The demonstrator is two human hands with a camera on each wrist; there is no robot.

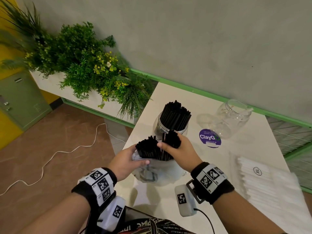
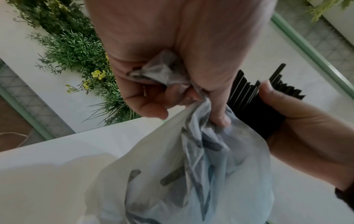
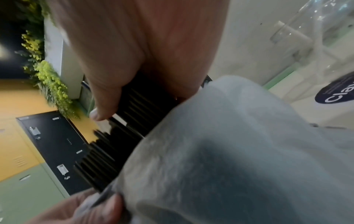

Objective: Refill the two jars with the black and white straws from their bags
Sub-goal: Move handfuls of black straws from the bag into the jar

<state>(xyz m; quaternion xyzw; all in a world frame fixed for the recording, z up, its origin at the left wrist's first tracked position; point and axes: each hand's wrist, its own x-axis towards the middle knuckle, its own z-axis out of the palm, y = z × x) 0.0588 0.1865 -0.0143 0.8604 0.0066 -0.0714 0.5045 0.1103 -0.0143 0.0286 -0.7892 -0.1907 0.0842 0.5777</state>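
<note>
My left hand [image 1: 125,162] grips the crumpled rim of a translucent plastic bag [image 1: 152,174] that rests on the white table [image 1: 168,200]. Black straws [image 1: 146,147] stick up out of the bag's mouth. My right hand [image 1: 175,147] is wrapped round a bundle of those black straws [image 1: 172,139] at the bag's opening. Just behind stands a clear jar [image 1: 170,129] packed with upright black straws. A second clear jar [image 1: 233,117] stands at the back right and looks nearly empty. A bag of white straws [image 1: 263,181] lies at the right.
A purple round ClayGo sticker [image 1: 209,138] lies on the table between the jars. A planter of green plants [image 1: 87,68] stands left of the table. A white cable [image 1: 50,157] snakes over the brown floor. The grey wall runs close behind the jars.
</note>
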